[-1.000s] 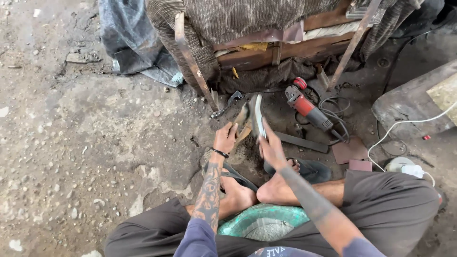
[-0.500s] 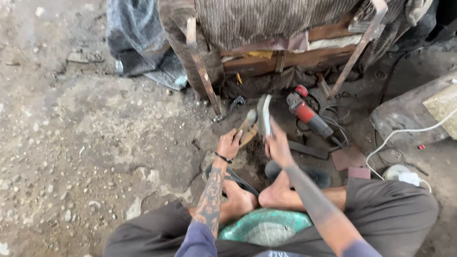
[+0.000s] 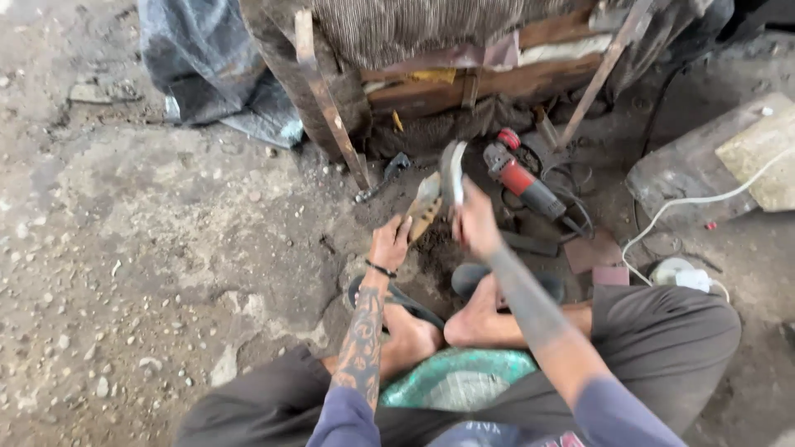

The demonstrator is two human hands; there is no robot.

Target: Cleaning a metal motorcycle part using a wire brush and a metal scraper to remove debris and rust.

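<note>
My right hand (image 3: 474, 222) is closed around the lower end of a curved grey metal blade (image 3: 453, 168), which it holds upright over the dirt floor. My left hand (image 3: 389, 245), with a black band at the wrist, grips a tan wooden piece (image 3: 426, 204) just left of the blade and touching it. Both hands are stretched out in front of my crossed bare feet (image 3: 464, 324). Where the wood meets the blade is hidden by my fingers.
A red angle grinder (image 3: 517, 177) with a black cord lies right of the blade. Behind stands a rough wooden frame (image 3: 330, 116), with a dark plastic sheet (image 3: 207, 70) to its left. A stone slab (image 3: 712, 161) and a white cable (image 3: 675, 207) are at the right. A green sack (image 3: 460, 377) lies under my legs.
Both hands have reached further from my body with the blade and wooden piece. The blade now stands more upright.
</note>
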